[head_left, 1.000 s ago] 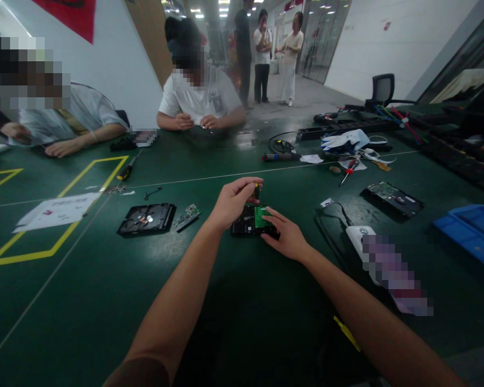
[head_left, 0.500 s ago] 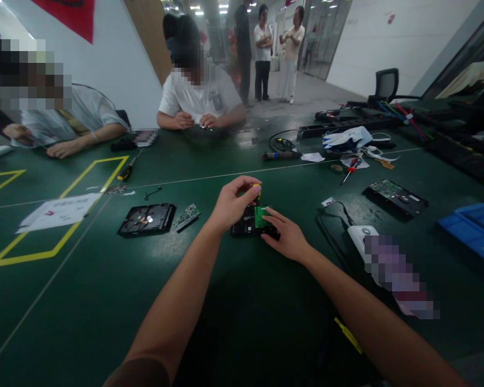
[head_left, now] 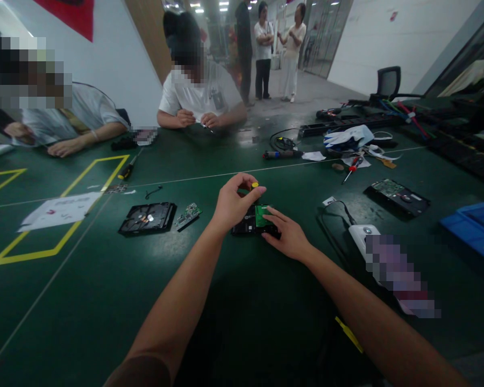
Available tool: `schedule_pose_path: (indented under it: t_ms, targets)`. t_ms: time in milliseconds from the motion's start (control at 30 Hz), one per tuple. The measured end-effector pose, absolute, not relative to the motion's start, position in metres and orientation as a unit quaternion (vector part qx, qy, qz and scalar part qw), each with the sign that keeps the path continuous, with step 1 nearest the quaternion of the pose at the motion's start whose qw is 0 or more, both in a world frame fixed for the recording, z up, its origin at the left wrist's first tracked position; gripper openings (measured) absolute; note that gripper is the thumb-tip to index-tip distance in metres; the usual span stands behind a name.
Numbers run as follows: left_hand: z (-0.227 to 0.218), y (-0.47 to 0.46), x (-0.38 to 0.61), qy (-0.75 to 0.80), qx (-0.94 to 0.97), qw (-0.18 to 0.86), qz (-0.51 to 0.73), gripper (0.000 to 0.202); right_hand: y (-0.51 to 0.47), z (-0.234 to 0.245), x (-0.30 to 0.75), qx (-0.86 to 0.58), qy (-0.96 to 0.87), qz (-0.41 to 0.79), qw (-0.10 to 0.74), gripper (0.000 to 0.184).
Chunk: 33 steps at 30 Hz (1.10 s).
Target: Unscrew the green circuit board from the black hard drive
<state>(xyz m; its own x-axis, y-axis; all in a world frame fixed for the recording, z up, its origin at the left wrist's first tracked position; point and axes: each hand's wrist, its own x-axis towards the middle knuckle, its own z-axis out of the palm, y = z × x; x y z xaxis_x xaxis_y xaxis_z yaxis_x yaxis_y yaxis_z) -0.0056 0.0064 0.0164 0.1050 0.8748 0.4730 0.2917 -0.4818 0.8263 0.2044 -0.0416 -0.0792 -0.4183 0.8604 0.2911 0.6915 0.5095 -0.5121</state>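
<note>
Two bare hands work over a hard drive (head_left: 249, 226) lying flat on the bench (head_left: 226, 306) before the person. The right hand (head_left: 288, 235) is unclenched, fingers spread and resting on the drive; the left hand (head_left: 234, 203) pinches a yellow-topped tool (head_left: 255, 185) above it, tip hidden from me. I'd guess the drive is dense for its size, stiff and slightly slick, its board fragile, best taken by the side edges. It's black, with a bright green patch (head_left: 261, 216) on top. Across the bench, a co-worker (head_left: 187, 99) in white holds something small.
</note>
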Motion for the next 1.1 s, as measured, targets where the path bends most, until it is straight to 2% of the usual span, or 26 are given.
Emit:
schedule_pose_path:
  t_ms: [67, 200, 433, 667, 900, 1100]
  targets:
    - [0.016, 0.006, -0.004, 0.426, 0.682, 0.282, 0.524, 0.024, -0.041, -0.079, 0.204, -0.469, -0.828, 0.159, 0.263, 0.052]
    - [0.013, 0.006, -0.003, 0.373, 0.675, 0.366, 0.521, 0.028, -0.041, -0.081, 0.205, -0.461, -0.830, 0.159, 0.270, 0.053]
    - [0.011, 0.007, -0.003, 0.332, 0.664, 0.452, 0.495, 0.031, -0.040, -0.083, 0.205, -0.461, -0.830, 0.154, 0.273, 0.054]
    - [0.004, 0.011, 0.001, 0.338, 0.628, 0.449, 0.539, 0.023, -0.041, -0.080, 0.204, -0.455, -0.832, 0.156, 0.275, 0.052]
    - [0.004, 0.009, 0.002, 0.327, 0.624, 0.458, 0.542, 0.033, -0.041, -0.079, 0.204, -0.460, -0.831, 0.155, 0.272, 0.052]
    - [0.005, 0.008, 0.001, 0.287, 0.610, 0.540, 0.504, 0.032, -0.041, -0.082, 0.204, -0.461, -0.831, 0.149, 0.274, 0.052]
